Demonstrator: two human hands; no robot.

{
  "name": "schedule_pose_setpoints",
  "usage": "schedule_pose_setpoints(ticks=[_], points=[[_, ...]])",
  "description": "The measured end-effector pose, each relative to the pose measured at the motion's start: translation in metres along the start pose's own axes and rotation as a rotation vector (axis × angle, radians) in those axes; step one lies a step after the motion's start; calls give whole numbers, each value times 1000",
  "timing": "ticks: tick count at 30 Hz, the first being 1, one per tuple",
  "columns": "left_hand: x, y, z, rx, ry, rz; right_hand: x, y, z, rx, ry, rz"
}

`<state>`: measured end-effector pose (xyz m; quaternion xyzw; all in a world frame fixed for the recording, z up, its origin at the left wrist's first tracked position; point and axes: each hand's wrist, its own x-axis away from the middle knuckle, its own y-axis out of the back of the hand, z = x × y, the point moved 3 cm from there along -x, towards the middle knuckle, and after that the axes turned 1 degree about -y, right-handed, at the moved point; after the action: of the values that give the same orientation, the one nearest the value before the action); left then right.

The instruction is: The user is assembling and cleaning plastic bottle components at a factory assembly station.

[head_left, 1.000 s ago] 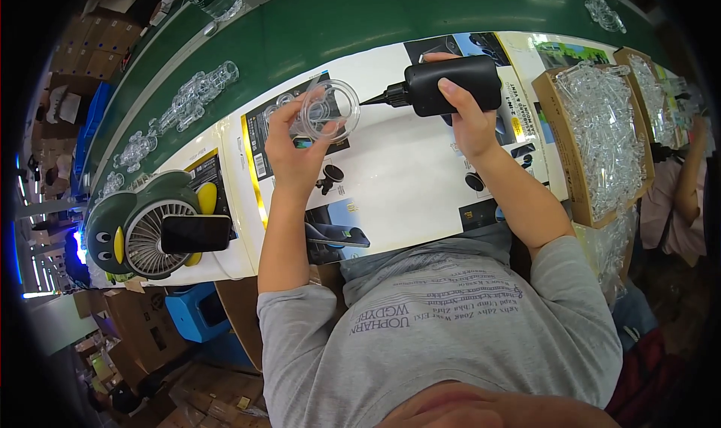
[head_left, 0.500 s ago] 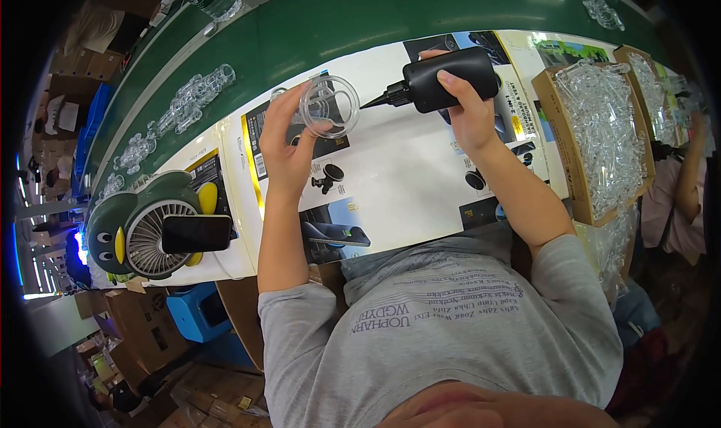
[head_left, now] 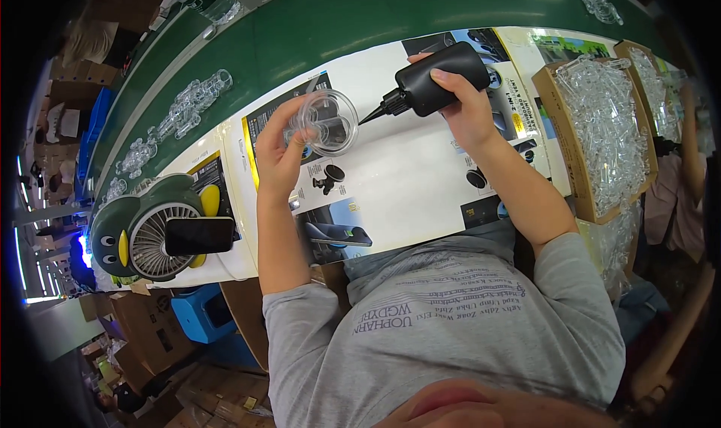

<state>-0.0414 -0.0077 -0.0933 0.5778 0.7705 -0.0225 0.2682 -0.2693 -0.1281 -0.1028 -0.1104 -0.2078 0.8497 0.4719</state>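
My left hand [head_left: 283, 144] is closed round a clear round plastic part [head_left: 330, 123], its circular rim turned toward the right. In my right hand [head_left: 467, 111] is a black squeeze bottle [head_left: 443, 76] with a narrow tapered nozzle, tilted so the nozzle points left and down. The nozzle tip is at or very near the right edge of the clear part's rim; whether they touch I cannot tell. Both hands are above a worktop covered with printed cardboard sheet [head_left: 398, 195].
Cardboard boxes [head_left: 559, 139] full of clear plastic pieces stand at the right. To the left are a green penguin-shaped fan [head_left: 139, 236] with a phone [head_left: 199, 236] in front and several clear assemblies [head_left: 191, 105]. A plastic bottle [head_left: 206, 0] is far left. Another person's arm [head_left: 691, 150] shows at far right.
The clear part has turned, its rim now facing more toward me and slightly lower. The black bottle has shifted a little left, its nozzle dipping further down beside the rim.
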Motion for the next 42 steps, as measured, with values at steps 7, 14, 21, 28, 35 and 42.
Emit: schedule_pose_setpoints(ticks=[7,14,21,28,35,42], points=[[-4,-3,-13,133,83,103,0,0,2,-23,11,35],[1,0,-8,325,234,196,1,-5,6,-56,1,96],[1,-2,-8,427,274,301,0,-3,7,-64,0,118],[3,-8,-10,440,354,431,-1,1,5,-6,-38,124],[4,-12,-14,500,413,528,1,-5,10,23,1,193],[9,-14,-7,524,479,690,3,-7,10,76,20,236]])
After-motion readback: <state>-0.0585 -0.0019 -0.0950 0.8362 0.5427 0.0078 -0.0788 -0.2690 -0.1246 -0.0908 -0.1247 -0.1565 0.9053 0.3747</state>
